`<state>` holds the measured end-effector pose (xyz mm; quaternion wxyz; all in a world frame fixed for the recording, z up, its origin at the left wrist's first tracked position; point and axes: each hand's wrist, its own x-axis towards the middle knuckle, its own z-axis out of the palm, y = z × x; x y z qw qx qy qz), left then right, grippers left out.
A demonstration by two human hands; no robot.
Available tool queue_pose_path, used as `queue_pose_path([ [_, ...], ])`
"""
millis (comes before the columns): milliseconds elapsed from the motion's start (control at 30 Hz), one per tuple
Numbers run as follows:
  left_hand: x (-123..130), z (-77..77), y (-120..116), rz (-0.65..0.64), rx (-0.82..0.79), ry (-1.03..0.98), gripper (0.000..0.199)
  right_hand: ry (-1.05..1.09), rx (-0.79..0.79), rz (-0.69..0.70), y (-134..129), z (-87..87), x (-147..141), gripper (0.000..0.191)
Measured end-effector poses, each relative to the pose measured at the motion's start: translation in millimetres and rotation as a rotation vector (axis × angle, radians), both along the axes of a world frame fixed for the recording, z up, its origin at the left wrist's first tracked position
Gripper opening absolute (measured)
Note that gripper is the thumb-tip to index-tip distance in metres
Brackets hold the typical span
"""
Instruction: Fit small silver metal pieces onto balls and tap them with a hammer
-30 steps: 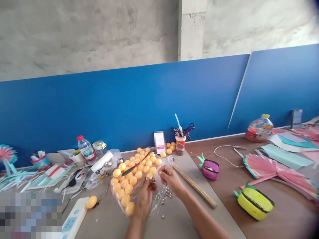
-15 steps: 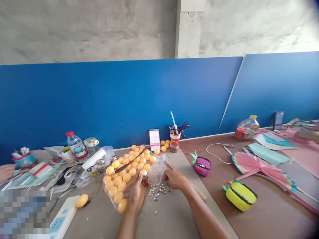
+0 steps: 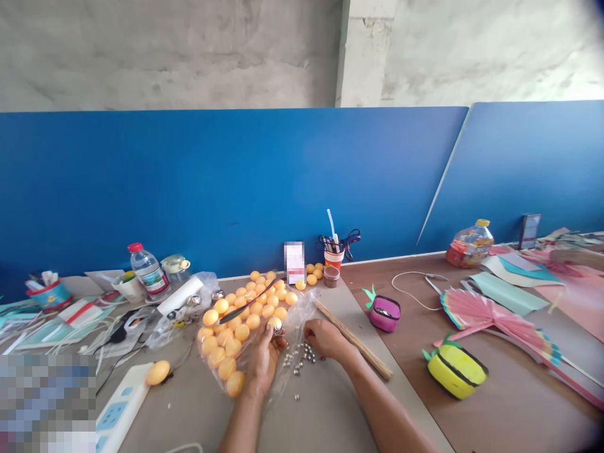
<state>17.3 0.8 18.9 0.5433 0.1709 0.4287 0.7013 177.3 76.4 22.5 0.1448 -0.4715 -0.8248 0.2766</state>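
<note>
An orange ball with silvery beads on it (image 3: 275,324) is held in the fingers of my left hand (image 3: 265,360). My right hand (image 3: 324,338) is closed just above small silver beads (image 3: 307,353) scattered on the grey table; whatever its fingertips hold is too small to make out. Left of my hands, many orange balls (image 3: 232,346) lie in a clear plastic bag, with a dark cord across them. Thin wooden sticks (image 3: 361,346) lie beside my right wrist.
Behind are a cup of pens and scissors (image 3: 333,258) and a blue partition (image 3: 226,170). On the right lie purple (image 3: 385,313) and yellow (image 3: 457,371) pouches and a pink fan (image 3: 500,318). A power strip (image 3: 123,406) and bottle (image 3: 150,272) stand left.
My right hand has shifted slightly left over the beads. My left hand still holds the ball. The other person's hand at the left edge has gone from view.
</note>
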Motion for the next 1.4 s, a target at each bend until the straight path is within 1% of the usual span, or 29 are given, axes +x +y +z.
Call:
queue_pose_path([
  [100, 0, -1.0, 0, -0.001, 0.011, 0.013, 0.049, 0.148, -0.020, -0.010, 0, 3.3, 0, 0.016],
  [167, 0, -0.8, 0, -0.002, 0.012, 0.022, 0.050, 0.261, -0.084, -0.011, -1, 8.6, 2, 0.014],
  [200, 0, -0.4, 0, -0.001, 0.009, 0.028, 0.049, 0.313, -0.150, -0.004, -1, 11.3, 2, 0.013],
  [267, 1, 0.5, 0, 0.005, 0.011, 0.027, 0.046, 0.427, -0.344, 0.023, -2, 15.9, 4, 0.011],
  [333, 2, 0.5, 0, 0.000, 0.028, 0.010, 0.041, 0.604, -0.547, 0.073, -3, 18.8, 6, 0.007],
  [367, 2, 0.2, 0, -0.005, 0.039, -0.004, 0.038, 0.715, -0.628, 0.098, -3, 19.7, 7, 0.008],
  [467, 2, -1.7, 1, -0.011, 0.069, -0.024, 0.033, 1.035, -0.779, 0.153, -6, 20.6, 5, 0.021],
  [533, 2, -2.9, 2, -0.004, 0.084, -0.026, 0.035, 1.162, -0.833, 0.150, -8, 19.6, 0, 0.025],
  [600, 2, -3.4, 2, -0.007, 0.092, -0.016, 0.037, 1.223, -0.851, 0.115, -11, 16.9, -7, 0.027],
  [700, 2, -1.8, 1, -0.015, 0.085, 0.011, 0.039, 1.232, -0.840, 0.018, -12, 10.6, -17, 0.029],
  [833, 5, 8.6, -4, -0.037, 0.037, 0.108, 0.039, 1.254, -0.801, -0.097, -13, 2.8, -26, 0.027],
  [933, 7, 17.9, -7, -0.045, 0.052, 0.228, 0.037, 1.250, -0.793, -0.074, -15, -0.6, -31, 0.027],
  [1000, 7, 19.7, -8, -0.045, 0.073, 0.252, 0.035, 1.219, -0.772, -0.037, -16, -2.9, -33, 0.027],
  [1100, 8, 14.2, -7, -0.112, 0.101, 0.187, 0.033, 1.175, -0.714, -0.032, -17, -8.0, -35, 0.027],
  [1200, 7, 5.9, -4, -0.175, 0.112, 0.138, 0.036, 1.147, -0.674, -0.037, -14, -14.0, -37, 0.028],
  [1300, 6, 2.0, -3, -0.163, 0.115, 0.143, 0.043, 1.127, -0.678, -0.039, -12, -18.1, -38, 0.030],
  [1400, 5, 1.3, -2, -0.151, 0.121, 0.159, 0.043, 1.128, -0.700, -0.036, -12, -18.2, -38, 0.032],
])
